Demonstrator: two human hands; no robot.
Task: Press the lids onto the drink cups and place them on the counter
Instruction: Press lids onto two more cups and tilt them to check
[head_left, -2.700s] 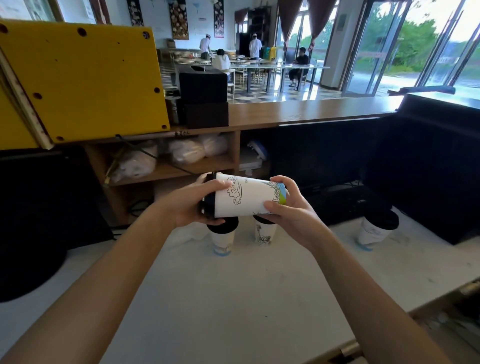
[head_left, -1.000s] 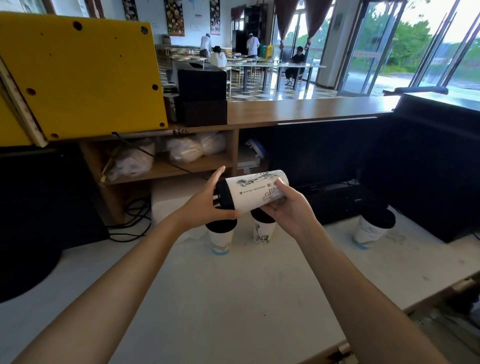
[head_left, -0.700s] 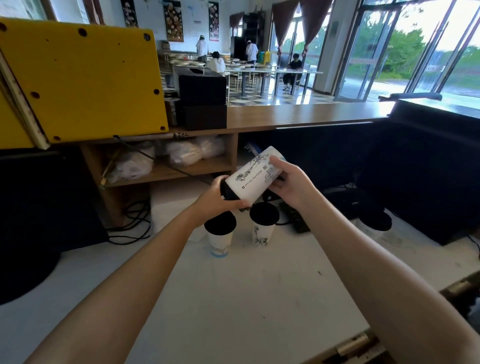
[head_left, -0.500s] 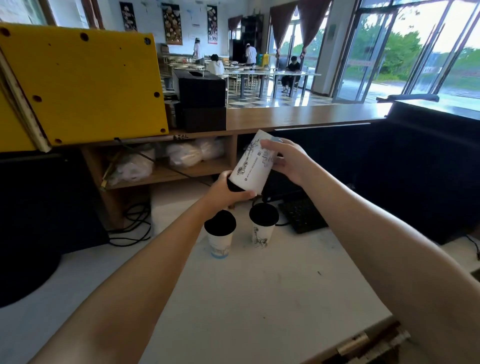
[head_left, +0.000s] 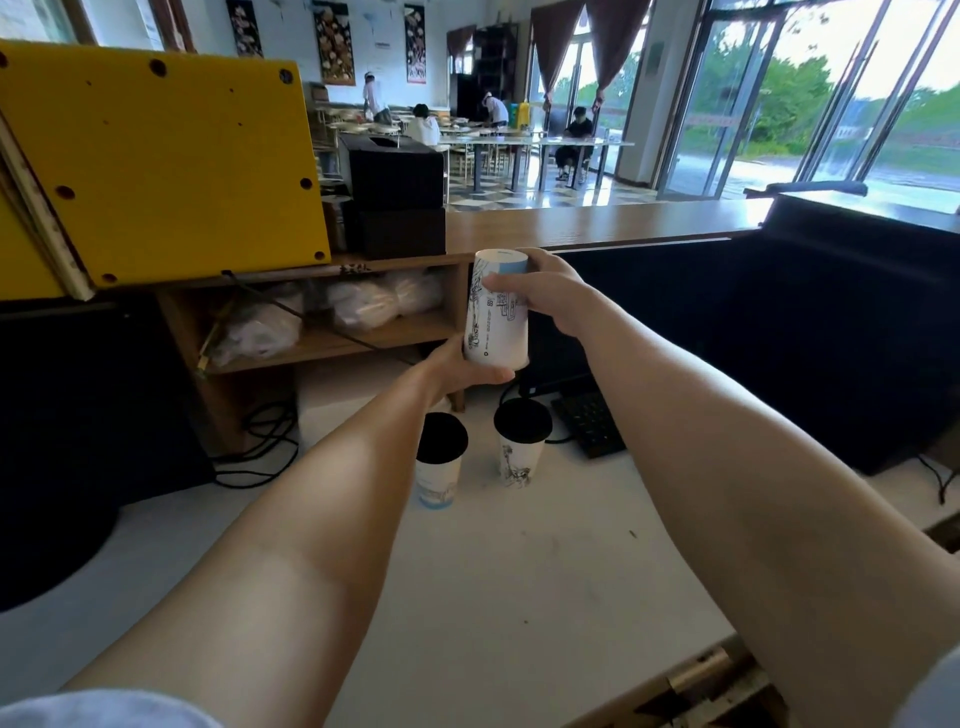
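Left hand (head_left: 460, 370) and right hand (head_left: 545, 292) grip an inverted printed white paper cup (head_left: 496, 325), unplaced; two black-lidded cups (head_left: 440, 457) stand done on the white counter (head_left: 519, 582).

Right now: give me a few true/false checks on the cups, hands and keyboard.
1. Both the left hand and the right hand hold the white printed paper cup. True.
2. That cup lies horizontal. False: it is roughly upright, narrow end up.
3. Two black-lidded paper cups stand on the white worktop. True.
4. The black keyboard lies left of the standing cups. False: it lies to their right.
5. The held cup rests on the long wooden counter. False: it is in the air, below the counter's top and above the worktop.
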